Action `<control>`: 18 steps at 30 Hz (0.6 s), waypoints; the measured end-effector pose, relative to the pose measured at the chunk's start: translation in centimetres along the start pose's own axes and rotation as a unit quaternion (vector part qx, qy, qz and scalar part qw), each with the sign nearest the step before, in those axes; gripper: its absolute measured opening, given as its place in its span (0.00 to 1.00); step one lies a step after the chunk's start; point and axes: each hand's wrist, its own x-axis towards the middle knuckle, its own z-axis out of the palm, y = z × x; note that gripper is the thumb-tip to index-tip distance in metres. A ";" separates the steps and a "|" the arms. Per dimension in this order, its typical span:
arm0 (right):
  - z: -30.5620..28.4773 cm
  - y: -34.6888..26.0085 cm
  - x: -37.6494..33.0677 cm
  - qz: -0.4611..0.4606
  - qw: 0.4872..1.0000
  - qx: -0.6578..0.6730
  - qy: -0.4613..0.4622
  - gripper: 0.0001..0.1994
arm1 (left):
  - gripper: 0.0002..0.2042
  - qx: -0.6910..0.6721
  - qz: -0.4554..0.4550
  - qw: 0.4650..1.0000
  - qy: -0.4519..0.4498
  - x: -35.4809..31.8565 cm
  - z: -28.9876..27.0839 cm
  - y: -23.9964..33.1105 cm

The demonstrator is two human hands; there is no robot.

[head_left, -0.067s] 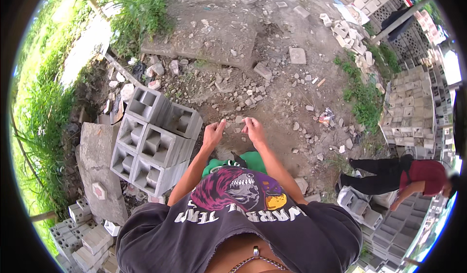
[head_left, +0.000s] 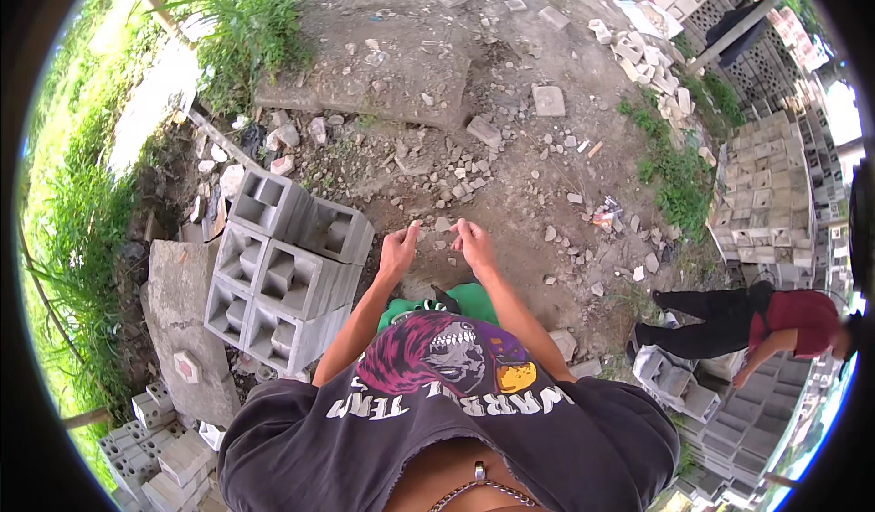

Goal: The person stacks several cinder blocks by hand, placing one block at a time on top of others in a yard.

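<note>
My left hand (head_left: 398, 250) and my right hand (head_left: 474, 246) are held a short way apart in front of my body, above the dirt ground. Both have their fingers curled in and thumbs up by the fingertips. Whether anything small is pinched in either one, I cannot make out. Left of my left forearm stands a stack of grey hollow concrete blocks (head_left: 298, 279), their openings facing me. Neither hand touches it. Below my hands shows a piece of green clothing (head_left: 469, 300), partly covered by my dark printed shirt (head_left: 456, 393).
A concrete slab (head_left: 187, 320) lies left of the stack, with more blocks (head_left: 187, 457) below it. Broken stones (head_left: 469, 184) litter the dirt ahead. At right, a person in a red shirt (head_left: 791, 319) bends by grey blocks (head_left: 670, 375); a tall block stack (head_left: 764, 188) rises beyond.
The whole view has shifted slightly, so the ground and the block stack sit a little further left. My hands keep nearly the same pose.
</note>
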 end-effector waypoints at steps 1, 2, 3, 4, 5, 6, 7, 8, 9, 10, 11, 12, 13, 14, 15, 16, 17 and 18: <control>-1.8 -0.4 -0.1 0.000 1.000 0.006 0.015 0.20 | 0.26 -0.021 0.004 1.000 -0.013 0.4 1.9 0.8; -3.6 -0.8 -0.2 0.028 0.999 0.007 0.014 0.21 | 0.26 -0.043 0.007 0.999 -0.024 0.9 3.8 1.5; -5.4 -1.3 -0.1 0.056 0.998 0.009 0.011 0.22 | 0.27 -0.066 0.009 0.997 -0.033 1.3 5.6 2.2; -6.8 -1.4 0.2 0.055 0.998 0.016 0.019 0.22 | 0.25 -0.063 0.019 0.997 -0.050 1.0 6.7 4.3; -8.2 -1.6 0.6 0.061 0.997 0.021 0.037 0.22 | 0.25 -0.057 0.021 0.997 -0.055 1.8 8.3 3.8; -9.5 -1.8 1.0 0.067 0.996 0.025 0.053 0.23 | 0.22 -0.088 0.048 0.993 -0.064 2.7 9.9 3.0; -10.9 -2.0 1.5 0.068 0.995 0.029 0.059 0.23 | 0.20 -0.120 0.073 0.987 -0.075 2.9 11.4 3.6; -12.2 -2.3 2.0 0.033 0.995 0.051 0.084 0.20 | 0.20 -0.117 0.073 0.987 -0.081 3.1 12.7 4.1; -13.4 -2.5 2.5 -0.003 0.992 0.073 0.107 0.18 | 0.17 -0.145 0.070 0.982 -0.102 3.2 14.0 4.6; -14.9 -2.8 3.1 -0.002 0.991 0.076 0.114 0.18 | 0.16 -0.173 0.066 0.975 -0.126 3.2 15.2 5.8; -16.1 -3.1 3.4 -0.021 0.988 0.085 0.127 0.15 | 0.16 -0.170 0.065 0.974 -0.132 3.1 16.2 6.8; -17.2 -3.4 3.6 -0.041 0.985 0.093 0.141 0.12 | 0.17 -0.152 0.078 0.975 -0.141 3.2 17.1 7.7; -18.2 -3.7 3.6 -0.038 0.984 0.094 0.144 0.12 | 0.18 -0.136 0.091 0.976 -0.147 3.2 18.0 8.4; -19.1 -4.0 3.5 -0.040 0.983 0.102 0.147 0.12 | 0.20 -0.126 0.092 0.977 -0.147 3.2 18.7 9.3; -19.9 -4.2 3.3 -0.042 0.981 0.111 0.151 0.14 | 0.20 -0.124 0.090 0.977 -0.152 3.3 19.6 9.4; -20.7 -3.9 3.2 -0.040 0.980 0.114 0.157 0.14 | 0.20 -0.114 0.104 0.975 -0.157 3.5 20.3 9.5; -21.5 -3.5 3.0 -0.040 0.979 0.121 0.162 0.15 | 0.21 -0.105 0.118 0.974 -0.163 3.7 20.9 9.6; -22.2 -3.0 2.7 -0.039 0.977 0.127 0.167 0.16 | 0.21 -0.100 0.117 0.973 -0.171 3.7 21.6 9.6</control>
